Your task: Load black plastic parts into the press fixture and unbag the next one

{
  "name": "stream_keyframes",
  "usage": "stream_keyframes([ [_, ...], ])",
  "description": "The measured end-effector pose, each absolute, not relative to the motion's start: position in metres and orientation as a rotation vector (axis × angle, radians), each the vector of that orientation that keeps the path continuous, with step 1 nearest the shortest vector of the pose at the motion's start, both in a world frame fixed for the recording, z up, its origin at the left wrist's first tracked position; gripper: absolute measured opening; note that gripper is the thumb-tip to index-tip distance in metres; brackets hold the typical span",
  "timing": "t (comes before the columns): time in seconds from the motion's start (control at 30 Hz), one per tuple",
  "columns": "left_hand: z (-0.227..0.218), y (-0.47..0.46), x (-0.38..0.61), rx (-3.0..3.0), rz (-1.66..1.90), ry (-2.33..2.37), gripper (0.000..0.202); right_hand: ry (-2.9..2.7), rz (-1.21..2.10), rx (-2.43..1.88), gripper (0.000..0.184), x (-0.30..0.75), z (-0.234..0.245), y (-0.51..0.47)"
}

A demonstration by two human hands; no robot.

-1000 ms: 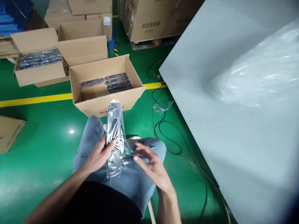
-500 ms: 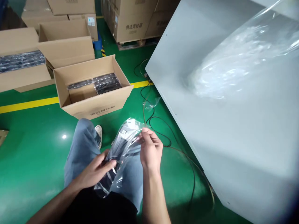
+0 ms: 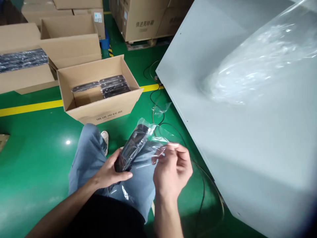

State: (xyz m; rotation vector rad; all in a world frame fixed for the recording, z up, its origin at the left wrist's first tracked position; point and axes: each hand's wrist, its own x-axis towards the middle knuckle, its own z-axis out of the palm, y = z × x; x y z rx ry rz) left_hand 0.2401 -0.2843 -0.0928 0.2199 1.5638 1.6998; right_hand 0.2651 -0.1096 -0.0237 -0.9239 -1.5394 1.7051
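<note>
My left hand (image 3: 111,172) grips the lower end of a long black part (image 3: 132,147) that sits inside a clear plastic bag (image 3: 151,150) over my lap. My right hand (image 3: 173,168) pinches the loose edge of that bag just right of the part. Ahead of my knees stands an open cardboard box (image 3: 99,109) with several bagged black parts laid in its far half. A second open box (image 3: 22,71) at the far left is filled with more of them.
A large pale grey table (image 3: 247,132) fills the right side, with a heap of clear plastic bags (image 3: 260,62) on it. Black cables (image 3: 173,127) and a stray bag lie on the green floor beside it. Stacked cartons (image 3: 146,23) stand behind; a yellow line crosses the floor.
My left hand has tilted the bagged part from upright to leaning right. My right hand moved from under the bag up to its top, then down right, now pinching its loose edge.
</note>
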Motion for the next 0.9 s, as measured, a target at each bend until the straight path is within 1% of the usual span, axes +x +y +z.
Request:
stream_keyframes([
  [0.1,-0.101,-0.292,0.238,0.208,1.808,1.121,0.068,-1.416,1.763,-0.995,0.019,0.26,-0.024,-0.099],
  [0.17,-0.105,-0.296,0.235,0.177,1.814,0.92,0.073,-1.359,1.822,-1.022,0.018,0.258,-0.023,-0.095],
  [0.27,-0.108,-0.297,0.232,0.106,1.808,0.782,0.075,-1.352,1.899,-1.02,0.021,0.259,-0.02,-0.095],
  [0.37,-0.11,-0.295,0.229,0.063,1.841,0.742,0.074,-1.43,1.927,-0.976,0.026,0.262,-0.016,-0.099],
  [0.47,-0.113,-0.297,0.224,0.105,1.845,0.759,0.069,-1.486,1.914,-0.942,0.028,0.264,-0.013,-0.101],
  [0.57,-0.111,-0.3,0.219,0.176,1.813,0.865,0.064,-1.503,1.857,-0.905,0.026,0.265,-0.01,-0.1],
  [0.67,-0.104,-0.301,0.216,0.189,1.759,0.995,0.074,-1.544,1.812,-0.869,0.023,0.266,-0.007,-0.098],
  [0.73,-0.098,-0.299,0.215,0.119,1.75,1.091,0.076,-1.573,1.79,-0.881,0.024,0.266,-0.005,-0.095],
  [0.9,-0.087,-0.298,0.209,-0.044,1.66,1.446,0.053,-1.546,1.826,-1.025,0.034,0.257,-0.011,-0.084],
])
